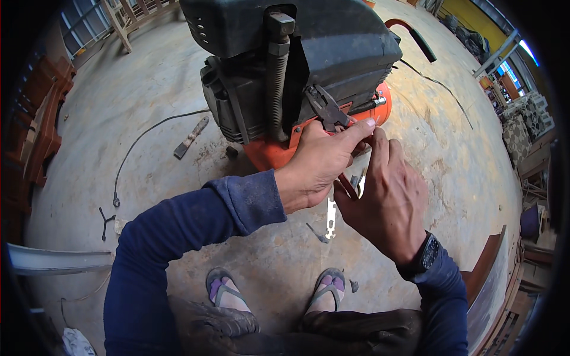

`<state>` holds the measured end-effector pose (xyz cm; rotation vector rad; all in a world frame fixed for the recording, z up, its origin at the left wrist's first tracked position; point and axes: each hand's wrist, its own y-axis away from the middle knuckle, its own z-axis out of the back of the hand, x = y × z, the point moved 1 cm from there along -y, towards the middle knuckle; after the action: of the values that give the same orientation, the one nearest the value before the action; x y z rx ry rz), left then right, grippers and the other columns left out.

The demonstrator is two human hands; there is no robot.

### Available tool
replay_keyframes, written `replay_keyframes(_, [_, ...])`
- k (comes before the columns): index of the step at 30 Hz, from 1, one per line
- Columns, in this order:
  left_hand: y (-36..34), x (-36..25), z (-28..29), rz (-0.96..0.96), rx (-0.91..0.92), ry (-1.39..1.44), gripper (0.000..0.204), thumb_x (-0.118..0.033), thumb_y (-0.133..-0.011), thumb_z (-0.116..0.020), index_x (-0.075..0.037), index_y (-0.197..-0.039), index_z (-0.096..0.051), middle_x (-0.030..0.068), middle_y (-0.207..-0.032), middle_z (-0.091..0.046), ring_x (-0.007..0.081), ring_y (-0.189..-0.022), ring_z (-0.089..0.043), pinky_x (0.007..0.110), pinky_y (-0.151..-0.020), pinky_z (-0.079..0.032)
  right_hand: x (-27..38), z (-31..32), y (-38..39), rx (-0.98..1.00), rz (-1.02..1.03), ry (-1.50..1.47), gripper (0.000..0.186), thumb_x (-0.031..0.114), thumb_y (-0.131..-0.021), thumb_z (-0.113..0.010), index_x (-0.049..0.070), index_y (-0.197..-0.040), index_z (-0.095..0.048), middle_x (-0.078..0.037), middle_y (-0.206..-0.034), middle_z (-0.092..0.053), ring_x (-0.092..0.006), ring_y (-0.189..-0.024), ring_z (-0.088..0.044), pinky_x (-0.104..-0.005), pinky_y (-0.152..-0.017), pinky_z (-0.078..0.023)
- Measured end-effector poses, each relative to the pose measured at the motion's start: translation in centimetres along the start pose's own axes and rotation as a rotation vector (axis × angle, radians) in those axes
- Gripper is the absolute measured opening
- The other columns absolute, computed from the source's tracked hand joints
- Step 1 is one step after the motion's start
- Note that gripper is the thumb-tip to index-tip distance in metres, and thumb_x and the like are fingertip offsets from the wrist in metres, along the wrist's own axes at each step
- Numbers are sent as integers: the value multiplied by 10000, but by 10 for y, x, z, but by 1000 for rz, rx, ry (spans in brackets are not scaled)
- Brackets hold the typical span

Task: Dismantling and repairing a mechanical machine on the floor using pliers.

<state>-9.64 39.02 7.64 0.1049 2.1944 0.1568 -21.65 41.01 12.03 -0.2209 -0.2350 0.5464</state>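
A pair of pliers (pixel 328 107) with dark jaws and red handles is held in front of the machine, jaws up and to the left. My left hand (pixel 320 157) is closed around the pliers, its thumb stretched to the right across the handles. From the right, my right hand (pixel 389 199) closes on the handle side, fingers bent by the left thumb's tip and thumb against the lower red handle. Just beyond stands what looks like an air compressor, with a black cover (pixel 350 56) over an orange body (pixel 267 155). The fingers hide part of the handles.
A chisel-like scraper (pixel 191 137) and a black cable (pixel 139 135) lie on the concrete floor to the left. Below my hands is a flat metal spanner (pixel 331 218). A dark Y-shaped tool (pixel 106 223) lies farther left. A brown-edged panel (pixel 487 267) stands at the right.
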Motion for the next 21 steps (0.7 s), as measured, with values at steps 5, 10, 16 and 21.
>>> replay_keyframes(5, [-2, 2, 1, -3, -1, -65, 185, -239, -903, -672, -61, -932, -630, 1, -846, -605, 48, -701, -484, 213, -590, -387, -21, -4, -5, -53, 198, -156, 616, 135, -672, -728, -45, -1194, -454, -170, -831, -586, -323, -729, -611, -371, -639, -487])
replay_keyframes(10, [-3, 5, 0, -31, 39, -17, 257, -296, -897, -665, -46, -951, -632, 24, -879, -633, 84, -816, -567, 235, -717, -463, -36, -5, -15, 239, 65, -454, 470, 105, -700, -690, -37, -1095, -478, -113, -794, -583, -232, -620, -571, -343, -582, -475])
replay_keyframes(16, [6, 4, -4, -42, 127, 132, 338, -351, -891, -645, -26, -983, -639, 57, -915, -659, 126, -923, -620, 267, -810, -500, -43, -2, -15, 494, -138, -857, 430, 162, -778, -652, -46, -1109, -473, -94, -756, -561, -200, -610, -575, -339, -580, -499])
replay_keyframes(21, [9, -5, -4, 37, 61, 72, 283, -293, -891, -608, -17, -950, -628, 73, -890, -651, 135, -842, -625, 271, -759, -514, -30, 18, -13, 573, -280, -972, 449, 201, -853, -612, -59, -1188, -466, -100, -812, -559, -180, -644, -577, -307, -608, -527])
